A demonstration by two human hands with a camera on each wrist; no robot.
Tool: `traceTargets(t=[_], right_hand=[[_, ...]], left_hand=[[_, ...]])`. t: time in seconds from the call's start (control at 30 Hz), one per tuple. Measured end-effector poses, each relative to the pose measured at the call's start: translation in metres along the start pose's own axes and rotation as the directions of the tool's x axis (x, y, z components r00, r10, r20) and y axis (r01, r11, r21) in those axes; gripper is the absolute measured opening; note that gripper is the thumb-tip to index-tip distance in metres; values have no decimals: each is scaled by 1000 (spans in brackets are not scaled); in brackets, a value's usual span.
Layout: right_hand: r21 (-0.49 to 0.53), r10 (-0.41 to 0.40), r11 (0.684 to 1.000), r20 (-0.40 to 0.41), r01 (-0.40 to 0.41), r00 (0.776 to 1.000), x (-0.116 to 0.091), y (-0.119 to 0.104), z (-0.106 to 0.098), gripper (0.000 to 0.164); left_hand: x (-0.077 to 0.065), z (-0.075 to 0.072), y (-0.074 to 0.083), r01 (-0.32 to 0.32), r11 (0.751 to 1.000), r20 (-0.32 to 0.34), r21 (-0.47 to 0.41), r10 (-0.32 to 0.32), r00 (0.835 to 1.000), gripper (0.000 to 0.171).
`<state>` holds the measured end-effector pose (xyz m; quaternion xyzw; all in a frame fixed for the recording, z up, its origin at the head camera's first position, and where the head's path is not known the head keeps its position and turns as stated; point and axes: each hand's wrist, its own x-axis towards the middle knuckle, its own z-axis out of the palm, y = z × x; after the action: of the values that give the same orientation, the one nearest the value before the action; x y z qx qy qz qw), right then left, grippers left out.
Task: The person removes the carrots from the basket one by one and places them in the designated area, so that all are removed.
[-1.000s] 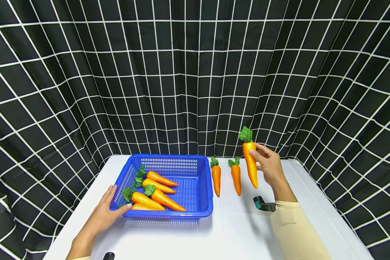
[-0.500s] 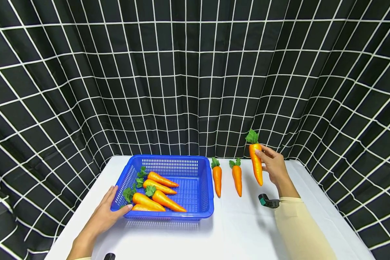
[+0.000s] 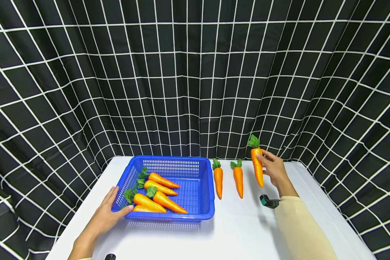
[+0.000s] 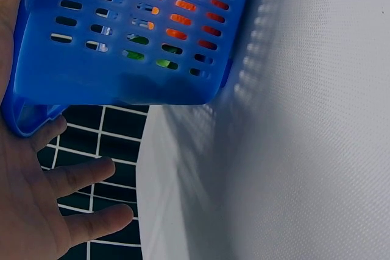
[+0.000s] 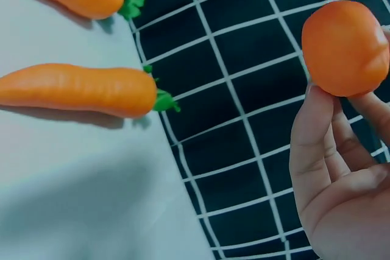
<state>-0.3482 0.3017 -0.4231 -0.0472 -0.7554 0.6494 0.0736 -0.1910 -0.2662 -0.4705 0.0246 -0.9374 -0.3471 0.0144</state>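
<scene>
In the head view, my right hand (image 3: pixel 273 169) pinches an orange carrot (image 3: pixel 257 168) with green leaves between thumb and fingers, raised over the right side of the table, leaves pointing up. The right wrist view shows that carrot (image 5: pixel 344 50) from its end, with the fingertips against its side. Two more carrots, one (image 3: pixel 218 180) by the basket and another (image 3: pixel 238 180), lie side by side on the table left of it. My left hand (image 3: pixel 105 213) rests at the left front corner of the blue basket (image 3: pixel 195 216), thumb on the rim, other fingers straight and spread outside it (image 4: pixel 88 178).
Several carrots (image 3: pixel 164 201) lie in the left part of the basket, leaves toward the left wall. A white cloth (image 3: pixel 227 238) covers the table. Black curtain (image 3: pixel 195 90) with a white grid surrounds the table's back and sides.
My right hand has moved the carrot to the right, and then a little lower toward the table. The left hand stays at the basket's corner.
</scene>
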Motion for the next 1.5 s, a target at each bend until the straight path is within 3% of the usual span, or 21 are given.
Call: traceTargets(t=[0.23, 0.87, 1.5], right_hand=[[-14, 30, 999, -2, -30, 1000, 7, 10, -2, 78], [-118, 70, 991, -9, -70, 998, 17, 44, -14, 73], [-294, 154, 943, -29, -155, 988, 18, 81, -15, 66]], left_hand=[[0, 2, -3, -21, 1000, -12, -15, 21, 1000, 102], [0, 1, -2, 32, 999, 22, -12, -32, 999, 103], [-1, 0, 1, 18, 1000, 0, -12, -18, 1000, 103]])
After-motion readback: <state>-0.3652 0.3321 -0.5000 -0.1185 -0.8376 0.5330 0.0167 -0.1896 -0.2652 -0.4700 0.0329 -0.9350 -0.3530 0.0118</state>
